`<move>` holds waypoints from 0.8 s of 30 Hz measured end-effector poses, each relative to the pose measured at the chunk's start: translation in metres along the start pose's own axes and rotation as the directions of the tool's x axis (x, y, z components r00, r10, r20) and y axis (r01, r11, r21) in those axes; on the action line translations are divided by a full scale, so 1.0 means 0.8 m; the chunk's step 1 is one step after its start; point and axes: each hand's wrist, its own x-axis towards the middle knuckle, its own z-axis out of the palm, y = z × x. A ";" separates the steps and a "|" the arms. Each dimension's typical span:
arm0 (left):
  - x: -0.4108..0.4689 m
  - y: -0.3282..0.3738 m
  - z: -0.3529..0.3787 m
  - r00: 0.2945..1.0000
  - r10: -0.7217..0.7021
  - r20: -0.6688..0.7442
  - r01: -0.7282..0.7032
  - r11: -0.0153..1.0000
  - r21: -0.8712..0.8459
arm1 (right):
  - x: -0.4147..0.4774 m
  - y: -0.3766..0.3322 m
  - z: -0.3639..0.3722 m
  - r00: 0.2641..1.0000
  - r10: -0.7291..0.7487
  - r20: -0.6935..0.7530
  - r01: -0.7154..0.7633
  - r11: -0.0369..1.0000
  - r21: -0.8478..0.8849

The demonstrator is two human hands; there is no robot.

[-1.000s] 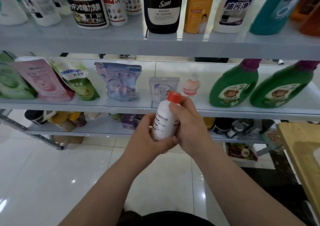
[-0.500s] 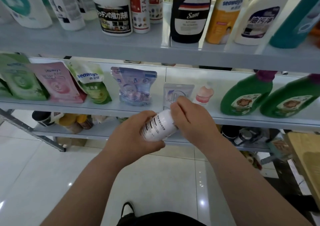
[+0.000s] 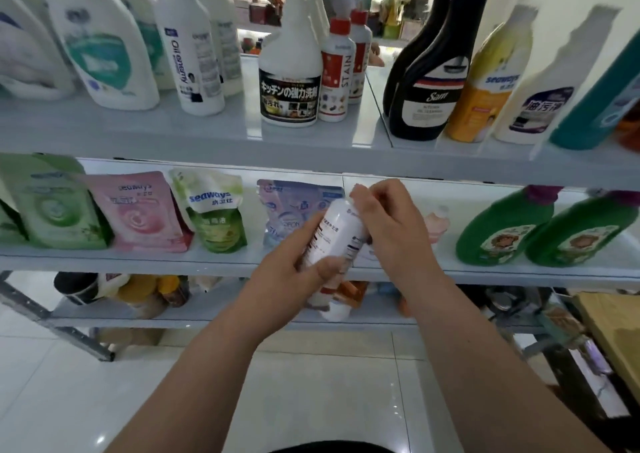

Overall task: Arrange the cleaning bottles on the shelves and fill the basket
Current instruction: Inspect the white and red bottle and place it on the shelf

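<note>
I hold a small white bottle (image 3: 337,234) with dark print in front of the middle shelf (image 3: 138,262). My left hand (image 3: 287,279) grips its lower body. My right hand (image 3: 391,230) curls round its top, and the red cap is hidden under those fingers. The bottle tilts up and to the right. On the top shelf (image 3: 173,133) stand two matching white bottles with red caps marked STAIN (image 3: 337,74), next to a white jug with a black label (image 3: 289,78).
Refill pouches (image 3: 138,213) line the middle shelf at left, two green jugs (image 3: 540,230) at right. A black Sam bottle (image 3: 433,81), a yellow bottle and others stand top right. Jars fill the lowest shelf. A wooden surface (image 3: 613,324) juts in at right. Floor tiles lie below.
My view has tilted up, showing more of the top shelf. The bottle has risen in front of the middle shelf, and my right hand has closed over the red cap.
</note>
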 end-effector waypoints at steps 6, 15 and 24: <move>0.017 0.009 -0.020 0.991 -0.001 -0.134 -0.029 0.975 -0.222 | -0.029 0.003 0.036 0.991 -0.002 0.136 -0.026 0.979 0.201; 0.090 0.078 -0.061 0.948 0.306 -0.089 -0.283 0.938 0.201 | 0.028 -0.026 0.033 0.984 -0.153 -0.092 0.164 0.977 0.134; 0.247 0.234 -0.116 0.822 0.567 0.052 -0.416 0.537 0.734 | 0.135 -0.025 0.010 0.961 -0.197 -0.193 0.161 0.969 -0.188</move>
